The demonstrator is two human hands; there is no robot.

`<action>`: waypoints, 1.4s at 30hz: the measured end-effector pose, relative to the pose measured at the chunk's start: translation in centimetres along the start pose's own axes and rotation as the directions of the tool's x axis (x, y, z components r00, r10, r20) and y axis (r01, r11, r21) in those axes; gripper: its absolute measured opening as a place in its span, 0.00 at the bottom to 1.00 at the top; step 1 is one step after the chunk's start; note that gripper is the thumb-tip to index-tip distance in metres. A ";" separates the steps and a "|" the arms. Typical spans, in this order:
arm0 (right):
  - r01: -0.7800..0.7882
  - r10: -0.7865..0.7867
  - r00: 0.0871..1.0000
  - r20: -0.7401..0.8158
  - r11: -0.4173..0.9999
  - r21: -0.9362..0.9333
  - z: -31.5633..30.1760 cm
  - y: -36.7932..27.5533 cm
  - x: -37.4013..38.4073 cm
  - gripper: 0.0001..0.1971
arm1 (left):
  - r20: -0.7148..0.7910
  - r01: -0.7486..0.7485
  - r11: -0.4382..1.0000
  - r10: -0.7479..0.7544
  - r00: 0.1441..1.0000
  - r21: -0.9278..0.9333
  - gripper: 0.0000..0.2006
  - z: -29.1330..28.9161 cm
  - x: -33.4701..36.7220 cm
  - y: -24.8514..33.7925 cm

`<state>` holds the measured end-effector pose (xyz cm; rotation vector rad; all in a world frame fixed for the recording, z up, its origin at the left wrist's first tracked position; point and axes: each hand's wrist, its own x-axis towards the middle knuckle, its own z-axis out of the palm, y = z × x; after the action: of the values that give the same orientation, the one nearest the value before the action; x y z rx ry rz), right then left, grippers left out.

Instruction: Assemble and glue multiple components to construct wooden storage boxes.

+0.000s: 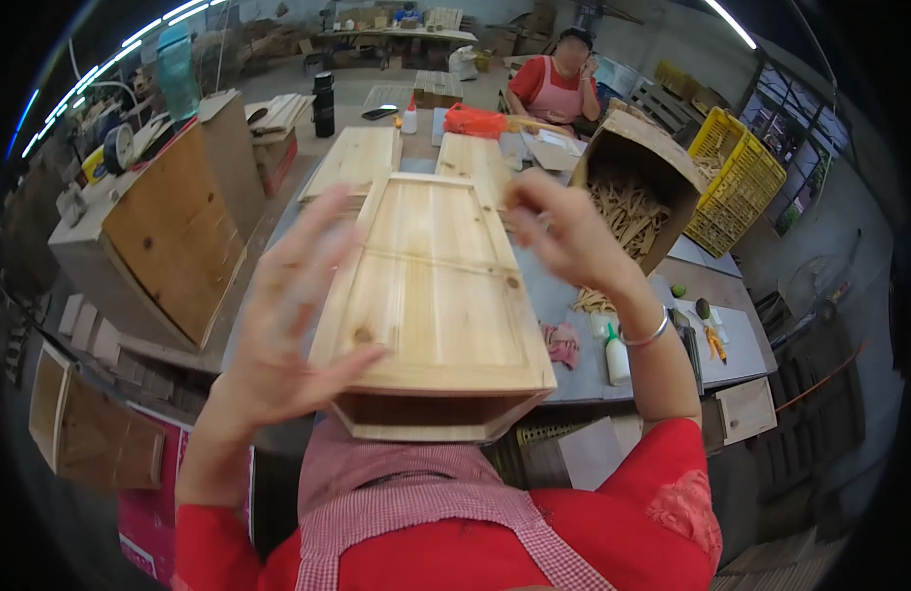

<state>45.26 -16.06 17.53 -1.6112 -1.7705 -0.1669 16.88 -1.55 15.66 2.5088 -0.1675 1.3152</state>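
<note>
A pale wooden box (426,305) with a framed, slatted top lies on the table before me, its hollow end towards my apron. Over its left side is my left hand (303,305), open, with fingers and thumb spread and blurred by motion; no object shows in it. At the far right edge of the box is my right hand (569,229), its fingers bent and smeared, so whether they hold anything is unclear. Beyond the box lie two more pale wooden pieces, a left one (355,158) and a right one (465,158).
At right stand a carton (662,148) of thin wooden strips and a yellow crate (736,182). A white glue bottle (617,360), pink cloth (562,345) and orange-handled tool (714,343) lie near my right arm. A large wooden box (174,236) stands left. Across sits a person (554,89).
</note>
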 end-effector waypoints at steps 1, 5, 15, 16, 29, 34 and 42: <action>0.228 -0.226 0.972 0.072 0.973 -0.028 1.3 -2.9 0.5 0.09 | 0.036 -0.114 0.991 0.112 0.993 0.067 0.40 0.4 0.4 0.8; 0.455 -0.458 0.840 0.291 0.887 0.084 3.4 -11.3 -1.5 0.09 | 0.158 -0.085 0.996 0.080 0.984 0.024 0.30 -0.1 -1.1 2.4; 0.300 -0.350 0.892 0.286 0.932 0.203 4.3 -12.0 -6.4 0.10 | 0.385 0.408 0.248 -0.137 0.913 -0.878 0.04 -4.2 -8.6 3.6; 0.304 -0.352 0.893 0.279 0.931 0.201 3.8 -12.1 -6.8 0.12 | 0.462 0.432 0.416 -0.031 0.886 -0.800 0.07 -5.3 -8.2 3.3; -0.140 0.143 0.990 -0.016 0.930 -0.340 4.9 -3.9 -23.4 0.05 | 0.508 -0.196 0.919 -0.006 0.861 0.343 0.07 -1.1 -20.5 -6.5; 0.015 0.085 0.978 0.191 0.885 -0.466 10.6 -0.1 -26.3 0.07 | 0.586 -0.122 0.908 -0.152 0.796 0.400 0.17 3.4 -27.8 -6.4; 0.114 0.046 0.958 0.282 0.843 -0.526 13.2 2.6 -28.4 0.06 | 0.658 -0.182 0.878 -0.180 0.731 0.443 0.20 6.7 -31.1 -8.7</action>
<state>40.78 -31.43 -9.46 -2.0841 -2.1003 -0.5128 6.38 3.41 -15.17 3.3272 0.0165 0.3536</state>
